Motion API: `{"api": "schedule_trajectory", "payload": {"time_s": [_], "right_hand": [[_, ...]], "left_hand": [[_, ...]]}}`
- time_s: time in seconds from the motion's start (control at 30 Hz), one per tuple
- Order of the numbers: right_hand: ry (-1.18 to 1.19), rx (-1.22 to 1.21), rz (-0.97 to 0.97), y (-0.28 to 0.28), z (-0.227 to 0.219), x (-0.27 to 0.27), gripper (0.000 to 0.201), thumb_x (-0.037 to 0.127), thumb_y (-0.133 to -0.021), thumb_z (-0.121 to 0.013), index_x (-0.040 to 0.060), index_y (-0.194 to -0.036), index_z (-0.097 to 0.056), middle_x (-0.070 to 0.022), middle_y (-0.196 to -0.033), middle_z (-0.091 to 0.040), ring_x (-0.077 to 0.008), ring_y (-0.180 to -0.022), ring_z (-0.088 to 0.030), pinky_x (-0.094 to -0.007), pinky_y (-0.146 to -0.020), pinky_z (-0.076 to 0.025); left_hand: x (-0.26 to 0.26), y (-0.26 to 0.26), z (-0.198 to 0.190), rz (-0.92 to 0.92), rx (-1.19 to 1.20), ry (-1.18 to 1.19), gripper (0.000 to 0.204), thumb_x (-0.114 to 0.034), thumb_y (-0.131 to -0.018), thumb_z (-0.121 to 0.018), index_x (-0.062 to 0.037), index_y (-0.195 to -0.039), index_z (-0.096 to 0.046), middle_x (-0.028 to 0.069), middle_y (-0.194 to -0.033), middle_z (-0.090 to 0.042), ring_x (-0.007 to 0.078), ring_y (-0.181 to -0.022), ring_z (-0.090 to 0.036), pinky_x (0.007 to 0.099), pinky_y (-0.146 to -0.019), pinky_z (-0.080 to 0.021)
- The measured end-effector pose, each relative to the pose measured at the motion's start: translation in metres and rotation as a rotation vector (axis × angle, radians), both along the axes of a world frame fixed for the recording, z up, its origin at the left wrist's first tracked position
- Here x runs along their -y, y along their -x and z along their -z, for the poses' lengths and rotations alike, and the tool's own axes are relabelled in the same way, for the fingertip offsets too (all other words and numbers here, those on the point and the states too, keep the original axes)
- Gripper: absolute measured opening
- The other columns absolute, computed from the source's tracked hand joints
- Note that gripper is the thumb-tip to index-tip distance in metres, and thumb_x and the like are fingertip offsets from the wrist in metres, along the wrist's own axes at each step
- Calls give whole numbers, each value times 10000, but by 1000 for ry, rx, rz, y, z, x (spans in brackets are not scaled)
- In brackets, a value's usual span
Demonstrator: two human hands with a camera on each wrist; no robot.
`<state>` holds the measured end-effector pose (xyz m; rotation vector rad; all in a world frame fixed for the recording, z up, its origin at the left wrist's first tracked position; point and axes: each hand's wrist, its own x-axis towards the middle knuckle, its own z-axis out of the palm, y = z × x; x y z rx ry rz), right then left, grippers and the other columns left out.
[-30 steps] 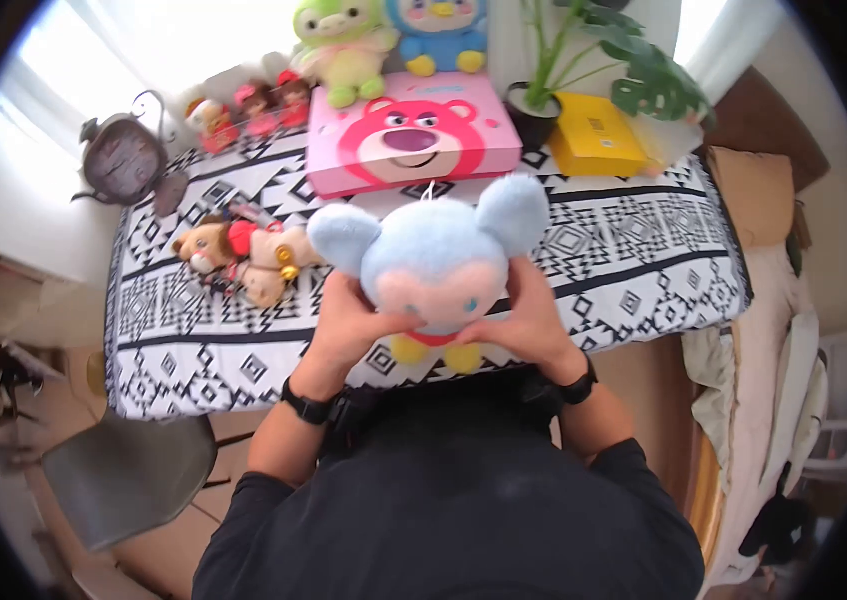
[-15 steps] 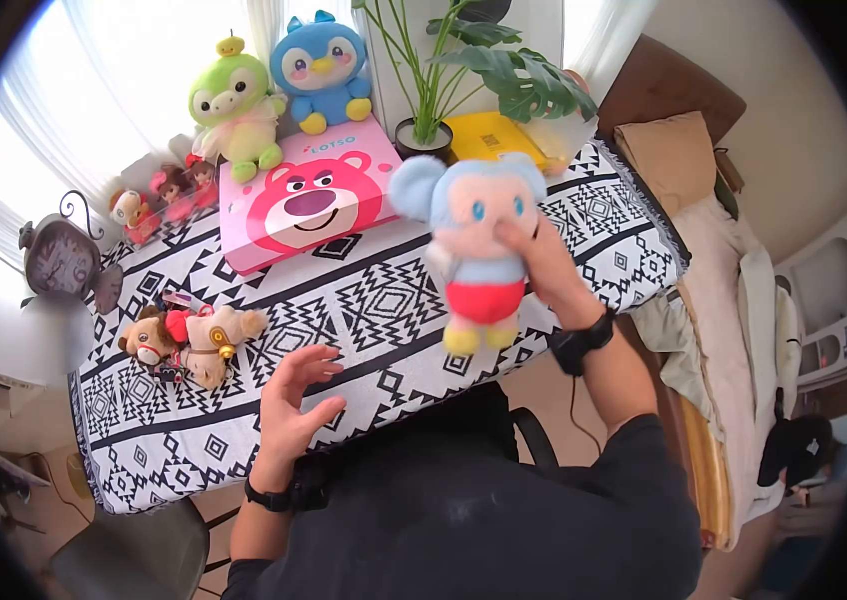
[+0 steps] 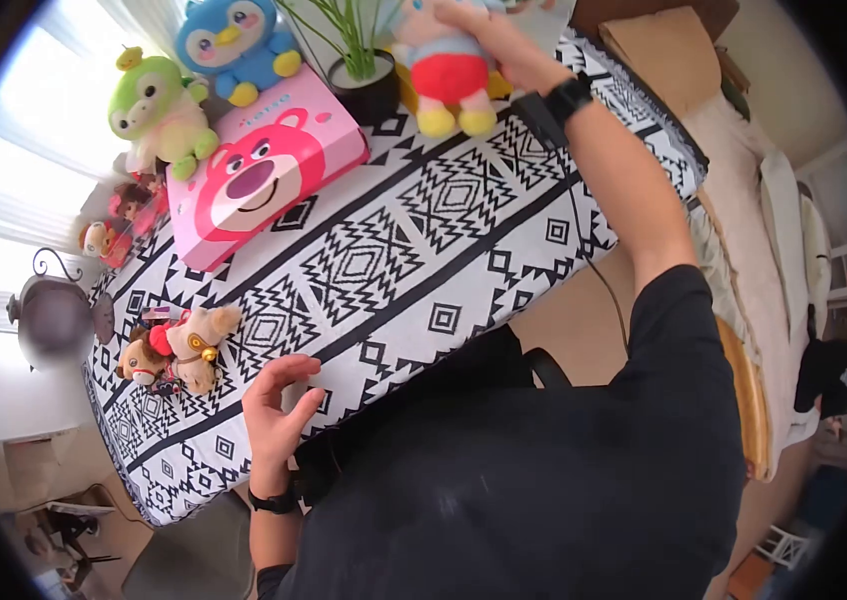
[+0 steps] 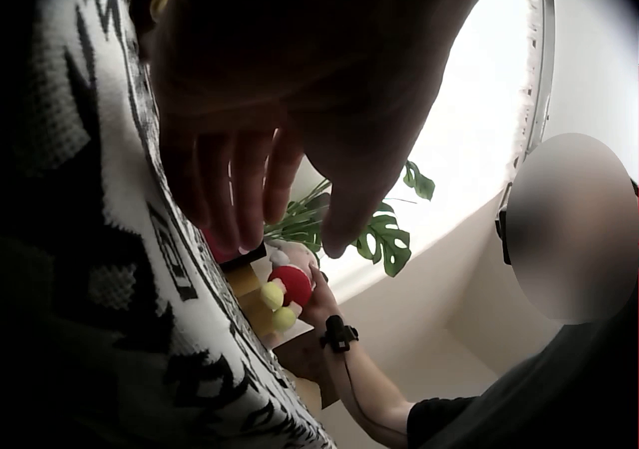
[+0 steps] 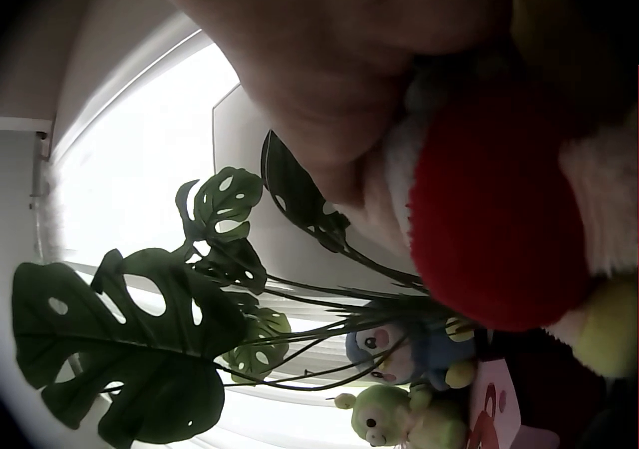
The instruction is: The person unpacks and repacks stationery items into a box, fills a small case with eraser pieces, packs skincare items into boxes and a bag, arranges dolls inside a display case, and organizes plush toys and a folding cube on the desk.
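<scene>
A plush toy (image 3: 452, 78) with a light blue body, red shorts and yellow feet is at the far right of the table, overlapping the yellow box in the head view. My right hand (image 3: 506, 48) grips it round its upper part; in the right wrist view the red shorts (image 5: 499, 209) fill much of the picture beside the palm. My left hand (image 3: 279, 408) holds nothing, its fingers loosely bent and thumb apart above the table's near edge. Closest to it lie small brown and beige plush toys (image 3: 199, 345) with a gold bell.
Behind stands a pink bear-face box (image 3: 264, 170) bearing a green plush (image 3: 159, 115) and a blue penguin plush (image 3: 239, 50). A potted monstera (image 3: 364, 85) is beside the yellow box (image 3: 410, 90). A clock (image 3: 52, 320) and small dolls (image 3: 124, 215) line the left.
My left hand has let go of the plush toy and drawn back to the left. My right hand has carried the toy away from me, toward the far right of the table. The head view has turned.
</scene>
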<state>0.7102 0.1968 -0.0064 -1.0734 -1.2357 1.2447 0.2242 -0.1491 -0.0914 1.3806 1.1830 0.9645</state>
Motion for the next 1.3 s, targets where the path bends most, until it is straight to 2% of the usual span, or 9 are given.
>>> {"api": "schedule_trajectory", "payload": {"time_s": [0.07,0.2,0.27,0.5,0.57,0.6,0.7,0.8,1.3], "right_hand": [[-114,-183,10,11,-6,-13,409,62,-1034,-715,46,-1441,-755,-169,-1226,-845,-411,-1117,-807,-467,-995,-649],[-119,-206,-71,-1,6,-32,406,190,-1113,-769,120,-1511,-739,-117,-1339,-821,-385,-1182,-785,-453,-1100,-623],[-1044,1300,278,-14,6,-11,470,277,-1112,-810,177,-1560,-710,-150,-1601,-685,-322,-1459,-666,-500,-1285,-489],[-258,333,118,-14,27,-80,551,325,-1165,-712,68,-1645,-629,-48,-1527,-754,-185,-1431,-665,-342,-1262,-505],[-498,121,56,-32,51,-127,676,291,-1015,-901,-77,-1513,-629,-170,-1403,-796,-232,-1273,-766,-393,-1108,-615],[-877,456,164,-38,74,-161,721,310,-1014,-905,-65,-1544,-591,-165,-1408,-790,-230,-1290,-752,-380,-1120,-601],[-688,390,50,-37,55,-149,796,295,-997,-922,-61,-1592,-531,-147,-1414,-769,-232,-1313,-731,-370,-1135,-590],[-428,-14,-4,-24,40,-138,882,253,-952,-964,-55,-1628,-488,-131,-1447,-735,-230,-1356,-701,-363,-1152,-581],[-398,357,249,-16,59,-171,1146,427,-781,-1077,-124,-1606,-503,-278,-1534,-705,-378,-1412,-710,-427,-1183,-576]], "left_hand": [[-17,-10,-22,129,-342,-177,461,-19,-850,-940,5,-1286,-794,123,-1266,-844,243,-1163,-799,367,-1038,-605],[-70,-65,-77,347,-568,-456,489,-40,-855,-935,6,-1318,-783,176,-1313,-823,377,-1262,-779,449,-1090,-607],[-106,-102,-95,435,-616,-572,540,-66,-853,-951,-1,-1357,-770,194,-1366,-802,409,-1301,-762,486,-1130,-598],[-257,-231,-67,530,-604,-916,706,-155,-941,-890,47,-1551,-598,268,-1583,-644,483,-1437,-635,521,-1223,-533],[-291,-259,-50,384,-651,-964,804,-226,-1008,-865,43,-1670,-497,298,-1663,-578,489,-1498,-593,512,-1242,-518],[-303,-270,-47,369,-651,-994,804,-226,-1008,-865,43,-1670,-497,298,-1663,-578,489,-1498,-593,512,-1242,-518],[-325,-300,-61,356,-792,-538,920,-385,-1055,-836,78,-1714,-391,360,-1651,-547,548,-1496,-552,545,-1255,-480],[-346,-310,-38,258,-697,-1042,1003,-461,-1049,-848,117,-1712,-365,383,-1571,-604,545,-1483,-568,561,-1267,-450],[-368,-323,-24,311,-741,-736,1070,-482,-980,-910,151,-1679,-406,420,-1755,-387,549,-1640,-432,531,-1341,-425]]}}
